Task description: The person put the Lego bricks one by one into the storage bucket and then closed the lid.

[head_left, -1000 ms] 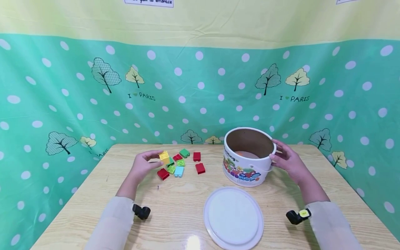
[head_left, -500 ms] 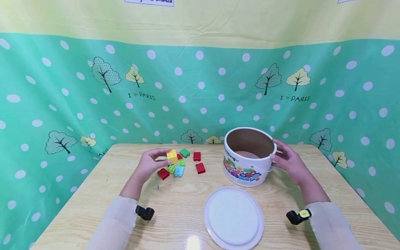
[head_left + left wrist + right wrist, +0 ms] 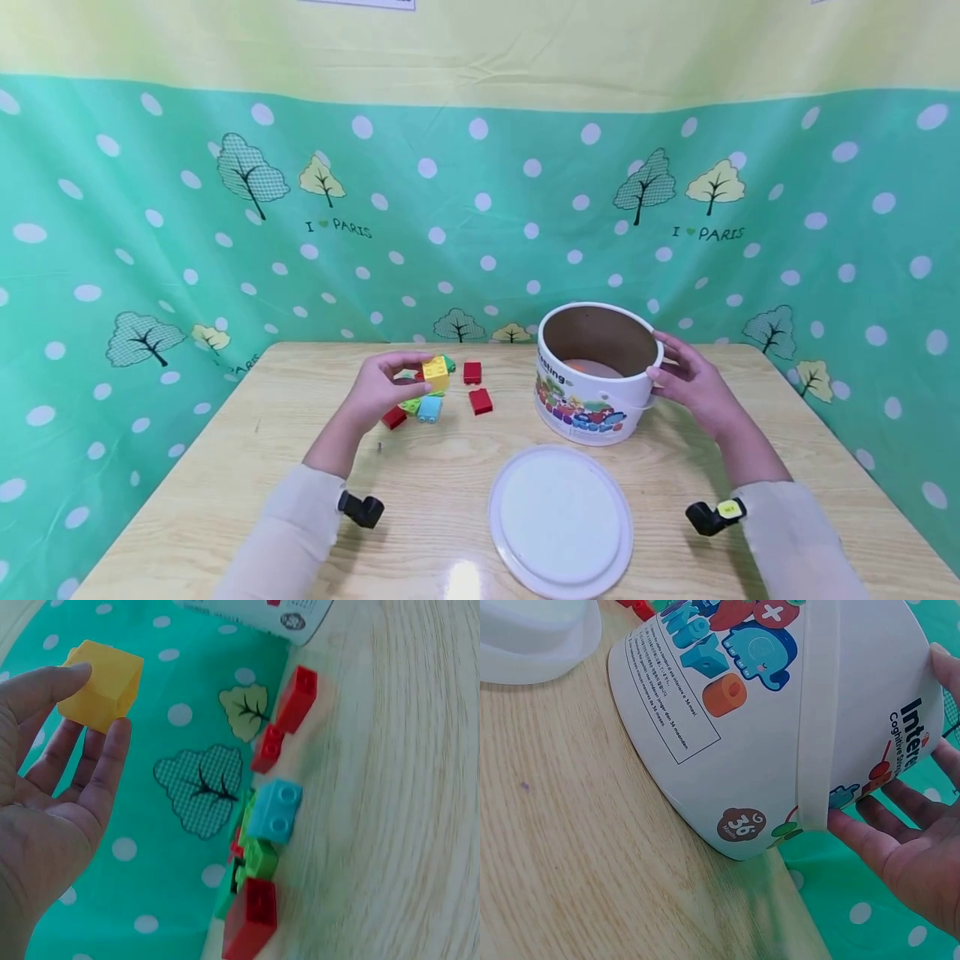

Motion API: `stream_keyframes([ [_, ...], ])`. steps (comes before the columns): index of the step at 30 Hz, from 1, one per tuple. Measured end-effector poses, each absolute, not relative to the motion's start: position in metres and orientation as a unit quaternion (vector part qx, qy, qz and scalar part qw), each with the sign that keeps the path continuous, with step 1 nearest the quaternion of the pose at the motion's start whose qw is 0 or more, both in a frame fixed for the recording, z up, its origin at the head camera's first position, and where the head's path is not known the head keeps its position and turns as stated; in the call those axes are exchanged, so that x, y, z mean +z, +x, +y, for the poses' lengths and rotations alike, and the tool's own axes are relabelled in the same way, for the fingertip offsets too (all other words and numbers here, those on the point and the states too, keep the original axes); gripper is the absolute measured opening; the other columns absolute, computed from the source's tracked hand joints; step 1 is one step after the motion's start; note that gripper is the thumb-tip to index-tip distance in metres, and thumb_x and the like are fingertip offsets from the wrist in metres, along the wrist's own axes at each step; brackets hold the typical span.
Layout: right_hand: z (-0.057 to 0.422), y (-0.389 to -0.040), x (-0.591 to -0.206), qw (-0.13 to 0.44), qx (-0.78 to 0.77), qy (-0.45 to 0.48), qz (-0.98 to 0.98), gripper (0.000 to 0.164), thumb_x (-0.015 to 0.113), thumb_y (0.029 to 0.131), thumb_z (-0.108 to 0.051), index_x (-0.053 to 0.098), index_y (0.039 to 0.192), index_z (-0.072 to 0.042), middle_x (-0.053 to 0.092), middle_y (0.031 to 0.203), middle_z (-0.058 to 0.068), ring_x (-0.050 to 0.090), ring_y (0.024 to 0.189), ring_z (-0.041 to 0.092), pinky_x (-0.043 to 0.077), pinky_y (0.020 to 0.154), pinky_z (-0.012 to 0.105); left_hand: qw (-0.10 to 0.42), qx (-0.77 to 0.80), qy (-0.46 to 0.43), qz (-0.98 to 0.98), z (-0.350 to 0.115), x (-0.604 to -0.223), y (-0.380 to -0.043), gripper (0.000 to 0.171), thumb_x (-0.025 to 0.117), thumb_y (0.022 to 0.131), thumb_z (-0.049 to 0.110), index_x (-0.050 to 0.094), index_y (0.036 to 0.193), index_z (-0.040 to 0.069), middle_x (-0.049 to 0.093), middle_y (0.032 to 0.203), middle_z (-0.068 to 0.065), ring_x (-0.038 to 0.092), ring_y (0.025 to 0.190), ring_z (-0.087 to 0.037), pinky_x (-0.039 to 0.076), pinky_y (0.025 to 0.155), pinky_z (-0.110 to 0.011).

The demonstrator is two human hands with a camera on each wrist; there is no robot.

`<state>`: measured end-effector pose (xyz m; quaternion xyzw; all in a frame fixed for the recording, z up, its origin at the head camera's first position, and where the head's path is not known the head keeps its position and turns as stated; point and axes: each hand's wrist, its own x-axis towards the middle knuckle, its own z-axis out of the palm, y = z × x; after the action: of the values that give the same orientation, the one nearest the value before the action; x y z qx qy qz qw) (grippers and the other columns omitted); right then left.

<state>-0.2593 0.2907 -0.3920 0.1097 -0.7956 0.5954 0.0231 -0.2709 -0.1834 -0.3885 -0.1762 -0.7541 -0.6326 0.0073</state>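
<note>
A yellow toy brick [image 3: 436,374] is pinched between the thumb and fingers of my left hand [image 3: 381,390], raised above the other bricks. In the left wrist view the yellow brick [image 3: 103,684] hangs clear of the table. Beneath it lie a light blue brick [image 3: 430,409], a red brick [image 3: 393,417] and some green ones, partly hidden by the hand. My right hand [image 3: 693,385] holds the rim of a white printed bucket [image 3: 592,408], thumb and fingers on either side of its wall. Something orange shows at the bucket's bottom.
A round white lid [image 3: 561,522] lies on the wooden table [image 3: 420,517] in front of the bucket. Two red bricks, one nearer [image 3: 481,402] and one farther back [image 3: 472,372], lie between the pile and the bucket. A green dotted cloth [image 3: 480,225] hangs behind the table.
My left hand has carried the yellow brick to the right, across the pile. The right hand and the bucket have stayed in place.
</note>
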Motion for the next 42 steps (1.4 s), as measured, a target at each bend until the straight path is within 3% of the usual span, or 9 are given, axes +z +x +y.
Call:
stream_keyframes([
  [7, 0.291, -0.262, -0.394, 0.022, 0.598, 0.112, -0.793, 0.072, 0.062, 0.097, -0.029, 0.022, 0.156, -0.019, 0.025, 0.153, 0.026, 0.033, 0.134, 0.048, 0.052, 0.09, 0.039, -0.01, -0.634, -0.199, -0.747, -0.167, -0.381, -0.269, 0.044, 0.077, 0.08, -0.001, 0.065, 0.123, -0.001, 0.061, 0.124, -0.016, 0.062, 0.105, -0.031, 0.056, 0.084, -0.034],
  [12, 0.291, -0.262, -0.396, 0.023, 0.6, 0.115, -0.791, 0.07, 0.061, 0.098, -0.025, 0.022, 0.156, -0.018, 0.026, 0.152, 0.026, 0.034, 0.132, 0.047, 0.052, 0.091, 0.042, -0.007, -0.617, -0.216, -0.757, -0.157, -0.377, -0.27, 0.042, 0.078, 0.081, 0.0, 0.067, 0.121, 0.003, 0.063, 0.121, -0.012, 0.062, 0.102, -0.028, 0.057, 0.084, -0.033],
  [18, 0.29, -0.261, -0.396, 0.021, 0.601, 0.109, -0.791, 0.071, 0.061, 0.097, -0.027, 0.022, 0.156, -0.019, 0.026, 0.153, 0.026, 0.034, 0.133, 0.047, 0.049, 0.093, 0.047, -0.017, -0.615, -0.224, -0.756, -0.145, -0.373, -0.27, 0.041, 0.078, 0.081, 0.002, 0.068, 0.121, 0.005, 0.064, 0.12, -0.011, 0.063, 0.102, -0.033, 0.057, 0.083, -0.035],
  [27, 0.29, -0.261, -0.394, 0.023, 0.6, 0.109, -0.792, 0.073, 0.063, 0.097, -0.029, 0.022, 0.156, -0.018, 0.026, 0.153, 0.026, 0.034, 0.133, 0.048, 0.048, 0.093, 0.049, -0.034, -0.636, -0.249, -0.73, -0.127, -0.363, -0.273, 0.042, 0.078, 0.08, 0.0, 0.068, 0.12, 0.003, 0.063, 0.119, -0.012, 0.063, 0.099, -0.032, 0.058, 0.081, -0.04],
  [36, 0.29, -0.262, -0.394, 0.027, 0.599, 0.111, -0.793, 0.07, 0.061, 0.098, -0.026, 0.023, 0.156, -0.018, 0.027, 0.152, 0.027, 0.036, 0.131, 0.045, 0.052, 0.09, 0.041, -0.038, -0.647, -0.263, -0.714, -0.11, -0.355, -0.273, 0.041, 0.076, 0.081, -0.003, 0.067, 0.121, 0.0, 0.063, 0.12, -0.013, 0.063, 0.101, -0.029, 0.058, 0.08, -0.04],
  [42, 0.29, -0.26, -0.393, 0.025, 0.603, 0.107, -0.79, 0.072, 0.062, 0.097, -0.028, 0.022, 0.156, -0.018, 0.027, 0.152, 0.026, 0.037, 0.131, 0.042, 0.052, 0.091, 0.04, -0.046, -0.646, -0.276, -0.71, -0.1, -0.349, -0.275, 0.042, 0.075, 0.081, -0.005, 0.066, 0.121, -0.001, 0.062, 0.116, -0.014, 0.064, 0.098, -0.035, 0.058, 0.08, -0.04],
])
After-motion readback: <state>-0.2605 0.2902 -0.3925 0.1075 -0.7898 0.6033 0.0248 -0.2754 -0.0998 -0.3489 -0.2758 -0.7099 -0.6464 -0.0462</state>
